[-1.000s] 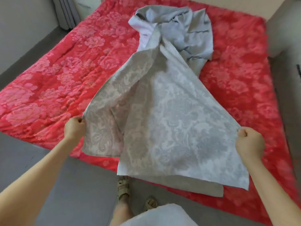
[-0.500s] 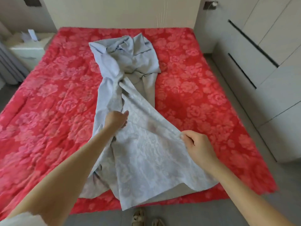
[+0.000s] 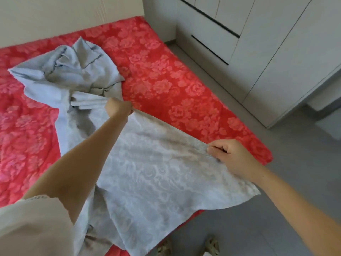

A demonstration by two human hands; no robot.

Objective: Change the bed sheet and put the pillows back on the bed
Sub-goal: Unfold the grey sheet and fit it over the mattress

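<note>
A pale grey floral-patterned bed sheet [image 3: 156, 172] lay crumpled across a red floral quilted bed [image 3: 166, 78]. The left hand [image 3: 118, 108] gripped its edge, fingers curled tight. The right hand [image 3: 230, 156] pinched the same edge nearer the bed's foot, the cloth stretched between both grips.

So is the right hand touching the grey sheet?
Touching. The head view shows the right hand pinching the edge of the sheet between thumb and fingers.

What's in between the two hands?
The grey sheet: its edge runs from the left hand to the right hand, both gripping it, over the red floral cover. The head view shows it.
</note>
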